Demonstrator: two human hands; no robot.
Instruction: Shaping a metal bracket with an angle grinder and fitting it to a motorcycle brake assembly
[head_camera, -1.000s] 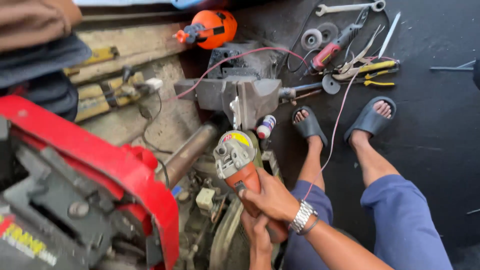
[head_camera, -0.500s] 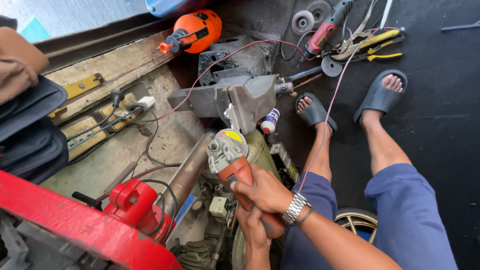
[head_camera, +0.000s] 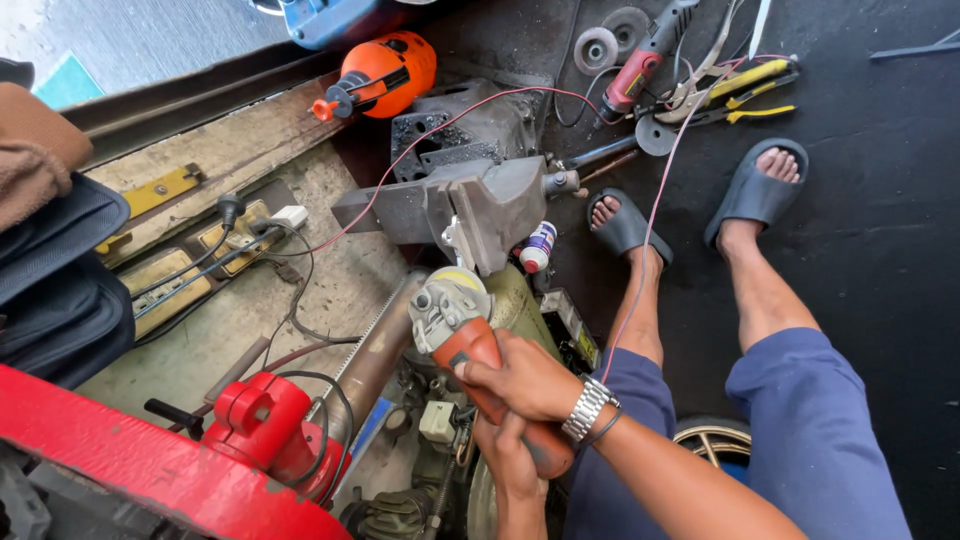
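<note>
While the right hand (head_camera: 525, 380) and left hand (head_camera: 510, 455) both clasp its body, the angle grinder (head_camera: 470, 345) points toward the bench vise (head_camera: 480, 205). Its casing is orange-red with a grey metal head and a yellow-labelled guard.

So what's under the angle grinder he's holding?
Under the grinder lie an olive-green metal body and a rusty pipe. The hands and the grinder's body cover whatever sits directly below the handle.

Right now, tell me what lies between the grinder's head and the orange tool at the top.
In the head view, a grey bench vise sits between the angle grinder and the orange tool.
</note>
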